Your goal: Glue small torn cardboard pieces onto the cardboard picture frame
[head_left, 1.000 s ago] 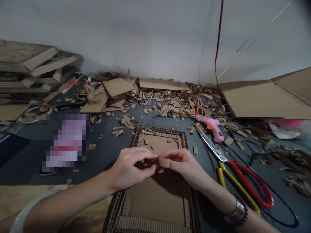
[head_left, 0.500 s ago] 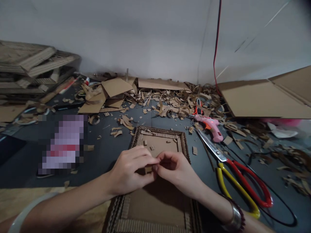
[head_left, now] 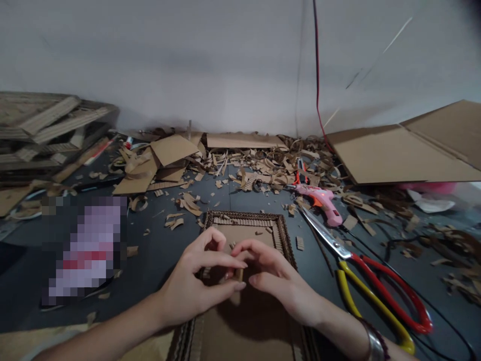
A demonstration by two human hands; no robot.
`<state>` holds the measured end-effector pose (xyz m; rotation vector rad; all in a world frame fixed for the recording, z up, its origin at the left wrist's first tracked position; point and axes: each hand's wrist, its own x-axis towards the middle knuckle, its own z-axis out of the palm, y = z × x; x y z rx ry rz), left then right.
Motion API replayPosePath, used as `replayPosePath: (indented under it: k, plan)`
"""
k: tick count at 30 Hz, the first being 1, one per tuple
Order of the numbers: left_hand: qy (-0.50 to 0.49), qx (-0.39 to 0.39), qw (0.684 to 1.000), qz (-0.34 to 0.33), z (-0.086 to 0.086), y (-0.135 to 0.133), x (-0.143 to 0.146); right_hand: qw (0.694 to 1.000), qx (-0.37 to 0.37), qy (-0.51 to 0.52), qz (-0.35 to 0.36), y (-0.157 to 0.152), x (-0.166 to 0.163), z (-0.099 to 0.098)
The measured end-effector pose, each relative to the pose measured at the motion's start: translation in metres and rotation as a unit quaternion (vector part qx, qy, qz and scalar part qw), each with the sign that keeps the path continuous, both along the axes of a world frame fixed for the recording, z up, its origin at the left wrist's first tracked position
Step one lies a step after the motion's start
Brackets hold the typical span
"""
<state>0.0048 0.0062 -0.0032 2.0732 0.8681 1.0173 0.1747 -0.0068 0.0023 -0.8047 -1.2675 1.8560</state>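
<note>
Both fingertip-to-fingertip: left hand (head_left: pixel 190 291), right hand (head_left: pixel 281 283)

Light is dim and soft, coming from above; the pale grey wall (head_left: pixel 225 60) is the brightest area, while the dark grey bench (head_left: pixel 161 250) swallows detail. The left hand (head_left: pixel 191 288) and right hand (head_left: pixel 280 283) throw a diffuse shadow onto the brown corrugated cardboard frame (head_left: pixel 248 321) beneath them. Straight lines bow toward the edges, the corners smear, and the top right corner darkens. A pixelated block (head_left: pixel 84 248) masks part of the left side.
</note>
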Motion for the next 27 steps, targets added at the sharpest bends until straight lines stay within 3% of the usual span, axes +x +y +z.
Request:
replayPosePath:
  k: [8,20,27]
  plan:
    - [-0.005,-0.024,1.000,0.003,0.002,0.006,-0.002,0.997,-0.030,-0.058,-0.034,0.008,0.006,-0.005]
    - [0.051,0.119,0.991,-0.038,-0.001,0.009,-0.001,0.992,-0.051,-0.100,-0.055,0.011,0.015,0.002]
    - [0.056,0.158,0.986,-0.003,-0.005,0.011,-0.001,0.992,-0.074,-0.092,-0.041,0.012,0.020,0.002]
